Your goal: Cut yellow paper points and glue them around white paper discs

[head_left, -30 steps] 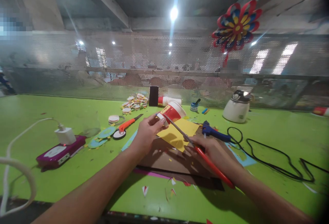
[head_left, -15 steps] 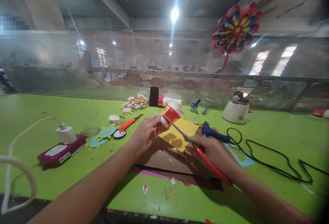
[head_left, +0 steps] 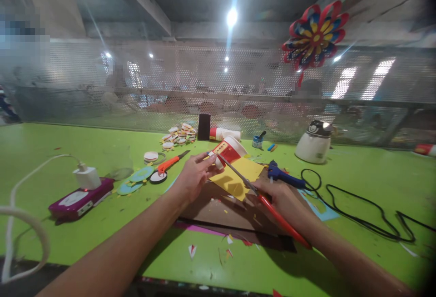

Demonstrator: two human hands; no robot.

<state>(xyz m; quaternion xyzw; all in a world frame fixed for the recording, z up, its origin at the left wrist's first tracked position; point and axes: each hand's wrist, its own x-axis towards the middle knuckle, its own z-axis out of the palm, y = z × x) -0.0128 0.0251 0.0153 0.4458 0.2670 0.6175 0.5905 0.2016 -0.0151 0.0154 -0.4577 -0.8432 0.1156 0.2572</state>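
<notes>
My left hand (head_left: 196,172) grips a red and white paper cup (head_left: 230,150) near its base, tilted with the wide rim up and to the right. My right hand (head_left: 272,193) is closed on the red handles of a pair of scissors (head_left: 279,217). The scissor blades reach up and left to the base end of the cup; whether they bite into it I cannot tell. Beneath the cup lies a yellow sheet of paper (head_left: 240,176), on top of a brown board (head_left: 207,204) strewn with small scraps.
An orange utility knife (head_left: 168,164), tape roll (head_left: 158,177) and light-blue paper discs (head_left: 141,174) lie left, beyond a purple power strip (head_left: 81,199). Right are a blue glue gun (head_left: 284,176), its black cord and a white kettle-like vessel (head_left: 313,145). Behind stand a dark phone-like slab (head_left: 204,126) and cup pieces (head_left: 177,136).
The cup has turned slightly in my left hand, with its printed side showing more. The scissors stay almost where they were.
</notes>
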